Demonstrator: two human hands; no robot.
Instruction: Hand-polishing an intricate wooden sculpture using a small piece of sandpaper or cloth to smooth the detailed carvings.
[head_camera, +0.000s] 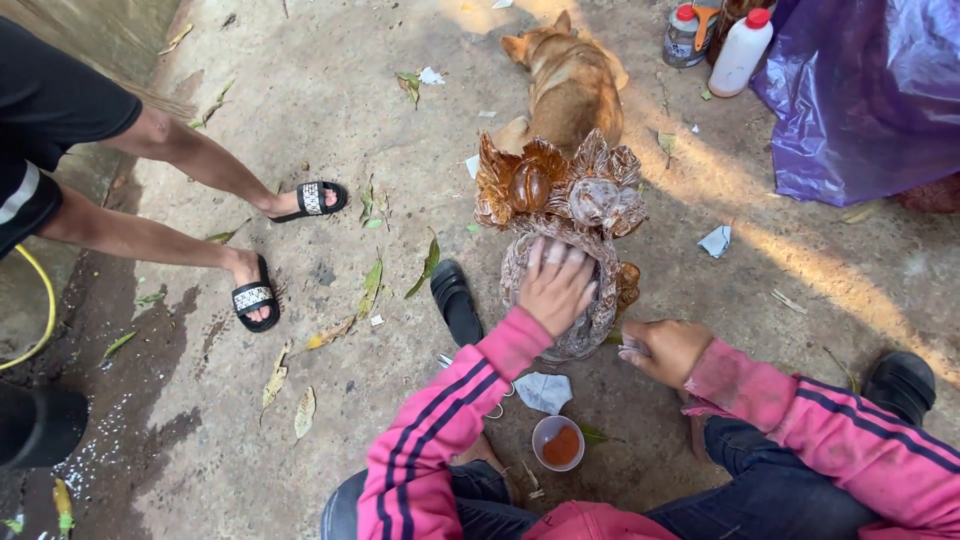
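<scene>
The glossy brown carved wooden sculpture (560, 215) stands upright on the concrete floor (330, 110) between the person's knees. The left hand (553, 285) lies open and flat on its upper front; the right hand (665, 350) is closed around a small tool whose kind I cannot tell. A hard push might tip the carving onto the tan dog (565, 85) lying just behind. The small white cup of orange-brown liquid (558, 443) near the knees could spill. A black sandal (456, 300) and another person's feet (255, 295) crowd the left.
</scene>
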